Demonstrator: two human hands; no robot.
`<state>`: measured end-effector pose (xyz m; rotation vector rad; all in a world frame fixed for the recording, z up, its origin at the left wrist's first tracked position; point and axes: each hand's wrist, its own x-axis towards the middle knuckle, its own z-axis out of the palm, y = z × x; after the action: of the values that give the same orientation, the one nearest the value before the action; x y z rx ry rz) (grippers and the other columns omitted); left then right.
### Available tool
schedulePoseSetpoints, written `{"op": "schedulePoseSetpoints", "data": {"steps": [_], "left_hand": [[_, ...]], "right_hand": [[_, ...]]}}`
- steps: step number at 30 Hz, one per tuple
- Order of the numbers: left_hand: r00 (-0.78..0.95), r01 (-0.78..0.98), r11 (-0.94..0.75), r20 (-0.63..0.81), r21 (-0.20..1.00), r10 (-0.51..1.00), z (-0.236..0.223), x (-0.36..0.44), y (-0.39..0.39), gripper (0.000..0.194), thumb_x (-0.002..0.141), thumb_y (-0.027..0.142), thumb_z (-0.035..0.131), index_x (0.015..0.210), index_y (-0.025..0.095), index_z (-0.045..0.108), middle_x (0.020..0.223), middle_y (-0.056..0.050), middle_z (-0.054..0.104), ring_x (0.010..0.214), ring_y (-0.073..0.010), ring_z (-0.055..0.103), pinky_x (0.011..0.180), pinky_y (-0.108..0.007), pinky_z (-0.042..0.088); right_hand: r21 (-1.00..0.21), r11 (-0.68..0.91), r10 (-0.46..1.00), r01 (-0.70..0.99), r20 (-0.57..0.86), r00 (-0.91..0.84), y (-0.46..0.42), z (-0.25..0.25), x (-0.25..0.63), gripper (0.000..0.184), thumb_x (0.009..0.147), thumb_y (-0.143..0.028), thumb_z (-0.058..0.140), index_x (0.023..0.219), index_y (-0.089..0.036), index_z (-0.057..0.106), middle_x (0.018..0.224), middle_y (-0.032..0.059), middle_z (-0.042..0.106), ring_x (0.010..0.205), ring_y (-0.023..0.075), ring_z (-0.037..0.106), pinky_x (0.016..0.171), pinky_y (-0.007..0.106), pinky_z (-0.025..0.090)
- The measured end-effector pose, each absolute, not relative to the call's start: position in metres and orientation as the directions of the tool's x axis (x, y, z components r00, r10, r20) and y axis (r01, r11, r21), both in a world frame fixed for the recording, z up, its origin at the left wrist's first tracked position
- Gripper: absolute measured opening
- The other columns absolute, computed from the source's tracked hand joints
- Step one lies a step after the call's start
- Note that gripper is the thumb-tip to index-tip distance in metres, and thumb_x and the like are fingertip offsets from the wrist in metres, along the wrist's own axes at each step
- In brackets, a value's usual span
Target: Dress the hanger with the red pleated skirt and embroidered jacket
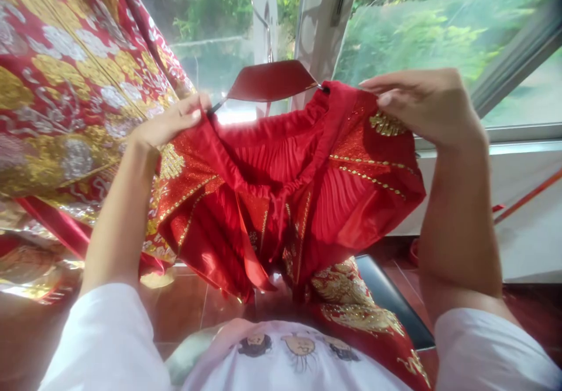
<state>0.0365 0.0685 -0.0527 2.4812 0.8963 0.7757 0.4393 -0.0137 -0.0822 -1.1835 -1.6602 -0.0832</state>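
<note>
Holding up a red skirt (281, 195) by its upper edge, just below a hanger (272, 82), in front of a sunlit window (408, 40). Pinching one end of the waistband (228, 171) with the left hand (178, 119), thumb and fingers closed on the cloth beside the hanger's bar. Touching the opposite upper edge with the right hand (424, 101), part curled above a gold emblem (389, 124); impossible to tell whether closed firmly on the fabric. Seemingly at the step of fitting the skirt to the hanger, with both ends of the bar meeting the waistband and the pleats spread wide between the arms. Judging by the slack, gathered front, calling next for an even outward pull on both ends and a level hang before letting go. Close by on the left, on view: a red-and-gold patterned garment (65, 86).
</note>
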Motion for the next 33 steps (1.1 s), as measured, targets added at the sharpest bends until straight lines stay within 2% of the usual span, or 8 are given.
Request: {"op": "schedulePoseSetpoints", "data": {"steps": [3,7,11,14,17,20,28,33], "left_hand": [[0.697,0.435,-0.778,0.376,0.454,0.61,-0.051,0.037,0.068,0.081,0.082,0.073,0.037,0.109,-0.003,0.046,0.103,-0.001,0.051,0.106,-0.0123,0.051,0.1,-0.037,0.037],[0.725,0.544,-0.823,0.402,0.164,0.559,-0.045,0.039,0.056,0.08,0.091,0.058,0.006,0.123,-0.008,0.037,0.115,-0.007,0.05,0.121,-0.0131,0.047,0.097,-0.037,0.034],[0.464,0.803,-0.544,0.83,-0.245,0.31,-0.077,0.054,0.002,0.062,0.092,0.054,0.038,0.107,-0.004,0.052,0.101,-0.008,0.058,0.103,-0.0139,0.057,0.093,-0.04,0.036],[0.29,0.828,-0.525,0.952,-0.196,0.102,-0.14,0.086,-0.051,0.024,0.089,0.029,0.053,0.074,0.012,0.059,0.07,-0.002,0.061,0.072,-0.011,0.056,0.075,-0.024,0.041],[0.226,0.843,-0.506,0.733,0.183,0.641,-0.205,0.125,-0.079,0.019,0.091,0.031,0.056,0.081,0.016,0.064,0.078,-0.003,0.068,0.069,-0.015,0.062,0.062,-0.024,0.042],[0.152,0.793,-0.394,0.476,0.465,0.866,-0.244,0.152,-0.074,0.024,0.093,0.035,0.054,0.102,0.016,0.065,0.094,-0.007,0.071,0.08,-0.0202,0.067,0.065,-0.027,0.046],[0.098,0.508,-0.425,0.439,0.75,0.893,-0.289,0.162,-0.072,0.029,0.097,0.03,0.046,0.081,0.015,0.065,0.077,-0.005,0.066,0.068,-0.0159,0.061,0.065,-0.025,0.044],[-0.062,0.418,-0.441,0.509,0.794,0.858,-0.298,0.165,-0.073,0.027,0.092,0.035,0.055,0.111,0.016,0.06,0.1,-0.008,0.067,0.081,-0.0156,0.064,0.071,-0.024,0.049]], "right_hand": [[-0.448,0.507,0.728,0.736,0.68,-0.088,-0.011,-0.084,0.439,0.051,0.075,-0.03,0.064,0.119,-0.006,0.065,0.116,0.0123,0.065,0.104,0.0101,0.063,0.082,0.025,0.044],[-0.306,0.38,0.661,0.873,0.75,-0.024,-0.01,-0.099,0.421,0.052,0.083,-0.04,0.058,0.12,-0.004,0.063,0.12,0.0112,0.064,0.11,0.0097,0.061,0.091,0.024,0.042],[-0.207,0.304,0.167,0.93,0.973,0.162,-0.047,-0.149,0.367,0.026,0.092,-0.028,0.052,0.088,-0.01,0.071,0.093,0.0095,0.072,0.092,0.0116,0.066,0.089,0.028,0.047],[-0.305,0.482,0.236,0.821,0.948,0.214,-0.077,-0.199,0.322,0.019,0.086,-0.025,0.06,0.072,-0.013,0.065,0.07,0.0044,0.068,0.064,0.0105,0.062,0.067,0.023,0.049],[-0.682,0.456,0.617,0.572,0.705,0.35,-0.081,-0.234,0.295,0.022,0.083,-0.033,0.062,0.077,-0.013,0.066,0.062,0.0026,0.063,0.052,0.0088,0.054,0.052,0.02,0.043],[-0.884,0.362,0.854,0.295,0.442,0.274,-0.066,-0.248,0.288,0.035,0.079,-0.044,0.061,0.09,-0.011,0.068,0.061,0.0024,0.06,0.05,0.0092,0.051,0.049,0.02,0.041],[-0.92,0.353,0.918,0.169,0.375,0.129,-0.061,-0.258,0.287,0.034,0.08,-0.044,0.057,0.065,-0.013,0.059,0.055,0.0014,0.052,0.048,0.0079,0.044,0.046,0.019,0.034],[-0.938,0.312,0.941,0.154,0.327,0.088,-0.07,-0.269,0.29,0.031,0.079,-0.042,0.056,0.068,-0.013,0.059,0.053,0.0,0.048,0.047,0.0074,0.041,0.046,0.019,0.031]]}}
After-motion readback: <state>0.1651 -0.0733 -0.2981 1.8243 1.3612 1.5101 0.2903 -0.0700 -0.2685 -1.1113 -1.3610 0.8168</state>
